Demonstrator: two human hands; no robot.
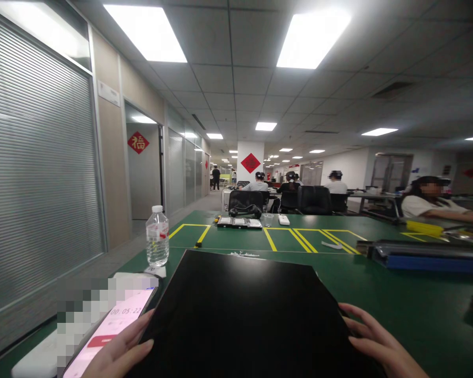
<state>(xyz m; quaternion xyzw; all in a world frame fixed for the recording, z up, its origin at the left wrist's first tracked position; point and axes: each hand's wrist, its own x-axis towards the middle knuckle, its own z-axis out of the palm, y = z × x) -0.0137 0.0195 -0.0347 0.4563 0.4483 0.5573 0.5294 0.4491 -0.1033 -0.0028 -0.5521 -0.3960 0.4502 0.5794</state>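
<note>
A large flat black panel [240, 310] lies on the green table [398, 299] right in front of me. My left hand [120, 352] rests on its near left edge, fingers stretched out and lying flat. My right hand [378, 344] lies on its near right edge, fingers spread over the black surface. Neither hand closes round anything. Just left of my left hand a phone [110, 328] with a pink screen shows a running timer.
A clear water bottle [157, 242] stands at the table's left edge. Farther back are small devices [239, 222], a plastic cup [268, 219] and yellow tape lines. Blue and black trays [429, 255] lie at the right. Several people sit at desks beyond; a corridor runs along the left.
</note>
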